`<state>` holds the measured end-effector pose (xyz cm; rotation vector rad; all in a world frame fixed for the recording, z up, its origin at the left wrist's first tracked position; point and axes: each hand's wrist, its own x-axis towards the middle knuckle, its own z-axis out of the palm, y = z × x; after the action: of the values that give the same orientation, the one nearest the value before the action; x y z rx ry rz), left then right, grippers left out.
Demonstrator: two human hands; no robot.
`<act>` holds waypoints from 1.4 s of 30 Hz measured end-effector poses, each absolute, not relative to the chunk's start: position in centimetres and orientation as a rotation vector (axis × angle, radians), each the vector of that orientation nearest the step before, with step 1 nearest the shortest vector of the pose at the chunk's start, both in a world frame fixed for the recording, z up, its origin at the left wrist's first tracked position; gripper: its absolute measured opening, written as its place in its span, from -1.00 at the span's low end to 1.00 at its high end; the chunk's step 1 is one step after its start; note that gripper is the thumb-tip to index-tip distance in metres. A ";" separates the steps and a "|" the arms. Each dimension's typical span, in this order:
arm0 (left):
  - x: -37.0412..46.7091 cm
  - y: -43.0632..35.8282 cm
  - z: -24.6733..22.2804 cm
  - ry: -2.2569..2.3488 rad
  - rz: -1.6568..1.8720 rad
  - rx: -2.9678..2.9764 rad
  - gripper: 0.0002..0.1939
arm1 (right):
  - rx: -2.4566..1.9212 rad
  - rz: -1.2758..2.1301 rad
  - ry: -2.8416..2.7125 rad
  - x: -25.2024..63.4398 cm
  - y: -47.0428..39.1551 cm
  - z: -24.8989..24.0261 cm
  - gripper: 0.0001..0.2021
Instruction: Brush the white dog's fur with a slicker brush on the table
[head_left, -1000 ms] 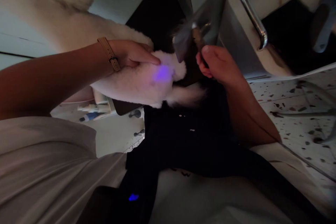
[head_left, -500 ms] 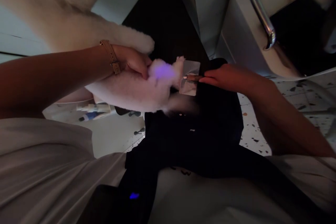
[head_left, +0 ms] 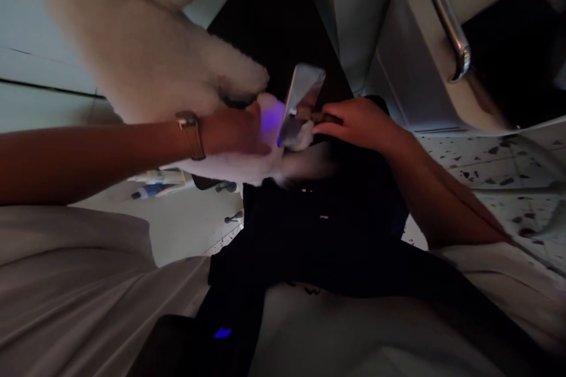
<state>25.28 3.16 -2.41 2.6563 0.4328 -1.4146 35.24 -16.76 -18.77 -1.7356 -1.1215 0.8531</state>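
The right hand [head_left: 354, 123] pinches the handle of a flat brush [head_left: 307, 94] held at the white furry animal [head_left: 150, 59], its head hiding some fur. Left of the brush, the left hand [head_left: 236, 132] lies on the animal; I can't tell whether it grips. Dark tabletop [head_left: 274, 12] stretches beyond the brush, a chrome-handled container [head_left: 398, 70] stands to its right, and a black apron [head_left: 318, 247] spreads nearer than it.

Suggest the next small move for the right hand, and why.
Probably draw the brush gently outward through the white fur, away from the left hand: the right hand grips its handle, its flat head overlaps the fur's end, and the left hand lies on the fur close by. Contact under the head is hidden, so light pressure seems wise.
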 end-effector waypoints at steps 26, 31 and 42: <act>10.0 3.7 -3.1 0.433 -1.220 3.245 -0.47 | -0.880 1.573 -0.943 24.0 -3.2 -19.5 -0.84; 8.4 3.2 -4.7 0.625 -0.966 3.154 -0.33 | -0.908 1.565 -0.862 22.8 -2.9 -20.1 -0.82; 11.0 4.6 -5.4 0.657 -0.937 3.169 -0.52 | -1.229 1.493 -1.193 26.7 -4.9 -19.0 -0.73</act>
<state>11.03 4.60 -5.43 3.1691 0.6568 -0.9366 26.75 -4.87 -18.97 -1.2293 -1.1926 1.4926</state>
